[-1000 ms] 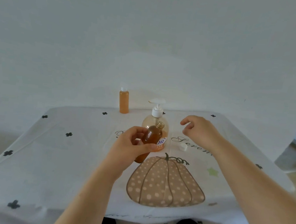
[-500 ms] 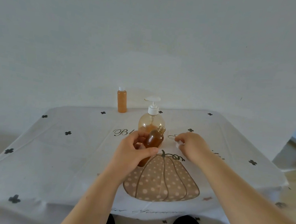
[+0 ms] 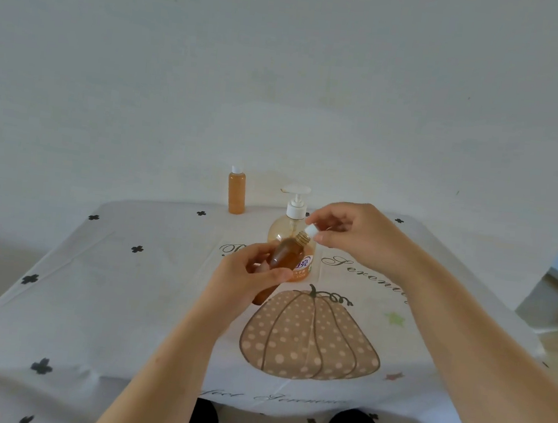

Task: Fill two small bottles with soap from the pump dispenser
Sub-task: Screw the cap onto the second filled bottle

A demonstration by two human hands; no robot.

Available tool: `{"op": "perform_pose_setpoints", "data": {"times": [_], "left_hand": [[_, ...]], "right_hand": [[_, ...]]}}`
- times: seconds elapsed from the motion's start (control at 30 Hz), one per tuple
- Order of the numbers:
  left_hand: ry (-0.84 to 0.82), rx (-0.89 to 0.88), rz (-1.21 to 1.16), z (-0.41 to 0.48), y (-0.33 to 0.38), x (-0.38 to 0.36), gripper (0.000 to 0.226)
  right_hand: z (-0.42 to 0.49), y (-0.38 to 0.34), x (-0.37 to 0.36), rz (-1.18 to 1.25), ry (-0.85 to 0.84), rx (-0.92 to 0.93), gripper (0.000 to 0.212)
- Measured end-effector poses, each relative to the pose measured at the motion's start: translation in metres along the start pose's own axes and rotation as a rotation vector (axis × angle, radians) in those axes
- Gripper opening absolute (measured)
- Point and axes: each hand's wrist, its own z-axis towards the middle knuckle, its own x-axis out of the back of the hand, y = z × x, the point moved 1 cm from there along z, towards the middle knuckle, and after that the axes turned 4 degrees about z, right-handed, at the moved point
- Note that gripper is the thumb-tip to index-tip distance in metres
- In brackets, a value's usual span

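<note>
far bottle (image 3: 237,191) capped, standing at 11 o'clock | my left hand (image 3: 243,280) grips bottle (image 3: 285,257) mid-body, neck tilted toward 1 o'clock, before dispenser (image 3: 278,233) | looks light, probably slick: squeeze the waist | right hand (image 3: 364,241) pinches cap (image 3: 310,230) just beside neck

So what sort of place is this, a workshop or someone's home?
Probably a room in a home: a white fabric tablecloth printed with a dotted beige pumpkin, a plain white wall behind it, pale flooring at right.
</note>
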Motion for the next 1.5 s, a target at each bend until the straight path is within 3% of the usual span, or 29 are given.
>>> {"op": "perform_pose_setpoints", "data": {"times": [0.3, 0.47, 0.53, 0.67, 0.73, 0.9, 1.07, 1.23, 1.4, 1.5], "left_hand": [[-0.032, -0.075, 0.08, -0.001, 0.004, 0.011, 0.034], [-0.055, -0.098, 0.139, -0.001, 0.0, 0.01, 0.036], [-0.053, -0.097, 0.146, -0.002, -0.001, 0.009, 0.035], [-0.004, -0.095, 0.157, -0.001, -0.002, 0.013, 0.035], [-0.008, -0.104, 0.158, -0.001, -0.001, 0.014, 0.034], [-0.035, -0.116, 0.157, -0.001, 0.001, 0.014, 0.037], [-0.01, -0.114, 0.158, 0.0, 0.001, 0.02, 0.033], [-0.022, -0.108, 0.161, -0.001, 0.001, 0.02, 0.035], [-0.004, -0.084, 0.087, -0.002, 0.001, 0.026, 0.034], [0.085, -0.115, 0.066, 0.0, -0.001, 0.03, 0.036]], "right_hand": [[0.004, -0.007, -0.011, -0.062, -0.075, -0.014, 0.012], [0.009, -0.008, -0.023, -0.285, -0.063, -0.152, 0.05], [0.008, -0.009, -0.024, -0.305, -0.056, -0.167, 0.053], [0.004, -0.014, -0.016, -0.102, -0.161, -0.106, 0.02], [0.006, -0.013, -0.017, -0.08, -0.168, -0.084, 0.012], [0.012, -0.01, -0.027, -0.283, -0.072, -0.144, 0.048], [0.013, -0.012, -0.024, -0.093, -0.166, -0.066, 0.016], [0.018, -0.006, -0.033, -0.216, -0.147, -0.069, 0.017], [0.017, -0.01, -0.038, -0.118, -0.148, -0.013, 0.006], [0.019, -0.012, -0.048, -0.061, -0.059, -0.009, 0.008]]}}
